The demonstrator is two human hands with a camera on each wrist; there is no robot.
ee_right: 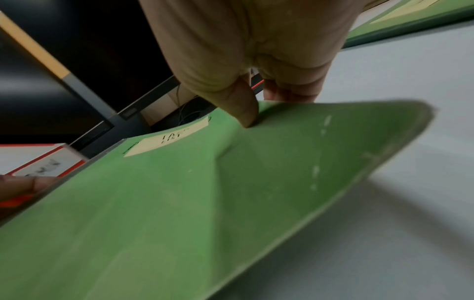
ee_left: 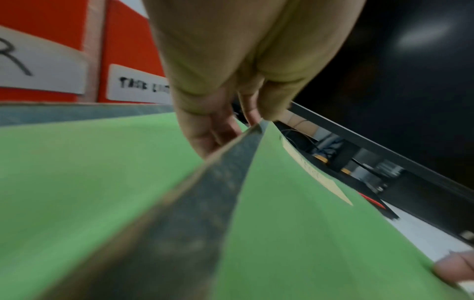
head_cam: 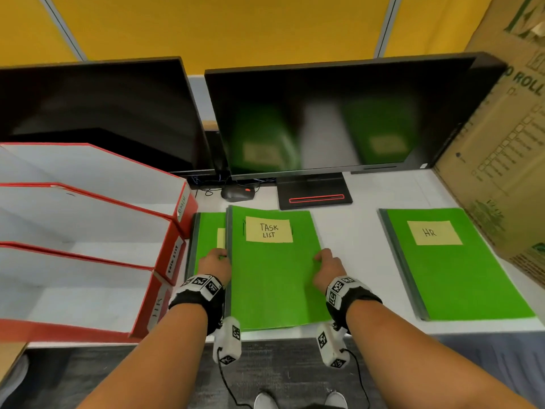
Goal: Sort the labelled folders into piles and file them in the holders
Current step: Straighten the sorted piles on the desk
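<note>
A green folder labelled TASK LIST (head_cam: 274, 270) is lifted a little off the white desk, held by both hands. My left hand (head_cam: 216, 262) grips its grey spine edge (ee_left: 218, 182); fingers curl under it. My right hand (head_cam: 327, 265) pinches its right edge, thumb (ee_right: 245, 109) on top and fingers beneath, bending the cover (ee_right: 231, 192). Another green folder (head_cam: 206, 234) lies partly hidden under its left side. A pile of green folders labelled HR (head_cam: 460, 261) lies flat at the right. Three red-and-white holders (head_cam: 88, 231) stand at the left, labelled ADMIN, TASK LIST (ee_left: 143, 85) and HR.
Two dark monitors (head_cam: 339, 119) stand along the back of the desk, with a stand base (head_cam: 314, 193) and a black mouse (head_cam: 237, 193) just behind the folders. A large cardboard box (head_cam: 507, 143) leans at the right. The desk's front edge (head_cam: 280, 335) runs under my wrists.
</note>
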